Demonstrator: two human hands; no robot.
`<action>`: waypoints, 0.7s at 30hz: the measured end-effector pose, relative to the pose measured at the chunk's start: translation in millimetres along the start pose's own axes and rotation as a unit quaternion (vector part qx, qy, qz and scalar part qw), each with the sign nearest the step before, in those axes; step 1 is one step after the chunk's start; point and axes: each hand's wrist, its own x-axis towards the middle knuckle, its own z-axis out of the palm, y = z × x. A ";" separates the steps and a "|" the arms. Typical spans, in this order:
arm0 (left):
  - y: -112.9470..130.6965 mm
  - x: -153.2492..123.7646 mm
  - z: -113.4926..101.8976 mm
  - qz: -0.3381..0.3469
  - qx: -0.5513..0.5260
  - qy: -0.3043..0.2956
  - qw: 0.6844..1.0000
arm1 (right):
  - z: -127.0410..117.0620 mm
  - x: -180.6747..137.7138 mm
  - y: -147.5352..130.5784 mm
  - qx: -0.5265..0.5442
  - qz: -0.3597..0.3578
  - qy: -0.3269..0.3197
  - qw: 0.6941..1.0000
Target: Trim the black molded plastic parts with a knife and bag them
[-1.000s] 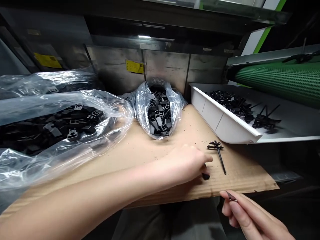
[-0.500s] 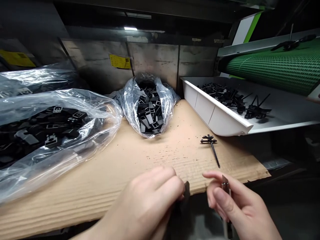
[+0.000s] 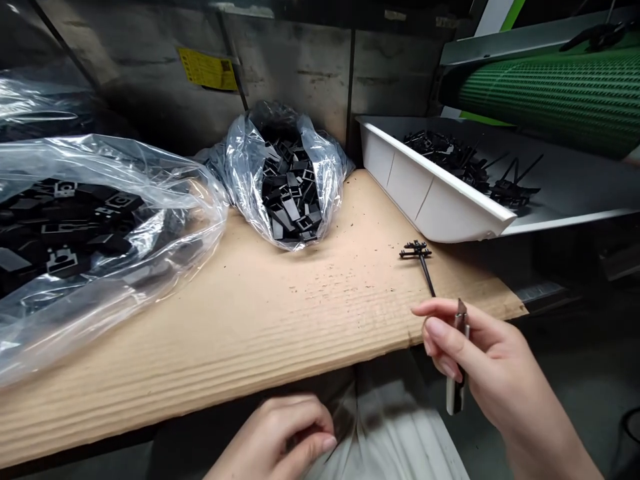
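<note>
My right hand (image 3: 480, 370) is closed round a small metal tool (image 3: 459, 353) with a pointed tip, held upright just off the front right corner of the cardboard sheet (image 3: 280, 320). A black plastic sprue with a long stem (image 3: 421, 261) lies on the cardboard a little beyond that hand. My left hand (image 3: 280, 437) hangs below the cardboard's front edge over my lap, fingers curled; what they hold, if anything, is hidden.
A clear bag of black plastic parts (image 3: 287, 183) stands at the back middle, and a larger one (image 3: 85, 227) lies at the left. A white tray (image 3: 430, 193) with black sprues sits at the right, under a green conveyor belt (image 3: 550, 93). Metal panels close the back.
My left hand has drawn back from the cardboard near the sprue to below the front edge. My right hand has risen with the tool. The view has tilted down.
</note>
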 end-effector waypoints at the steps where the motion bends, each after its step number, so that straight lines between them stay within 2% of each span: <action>1: -2.1 3.6 1.8 -0.025 0.012 -0.036 0.999 | -2.5 -3.5 0.7 -0.011 -0.008 0.008 1.000; 4: -9.2 16.4 12.1 -0.070 0.033 -0.116 0.990 | -6.3 -13.5 3.8 -0.026 -0.013 0.013 0.999; 6: -13.7 22.0 19.5 -0.084 0.052 -0.136 0.986 | -7.6 -17.8 5.8 -0.035 -0.008 0.007 0.999; 9: -18.3 23.3 24.5 -0.092 0.075 -0.132 0.984 | -11.3 -19.9 9.0 -0.055 -0.007 0.005 0.998; 16: -35.0 18.1 19.0 -0.109 0.095 -0.128 0.981 | -15.0 -24.8 22.8 -0.056 0.026 -0.002 0.998; 19: -32.5 13.1 13.9 -0.130 0.115 -0.123 0.977 | -13.6 -28.9 24.1 -0.070 0.055 0.035 0.995; 21: -25.2 2.5 8.4 -0.108 0.118 -0.108 0.981 | -17.7 -30.8 23.8 -0.099 0.067 0.072 0.990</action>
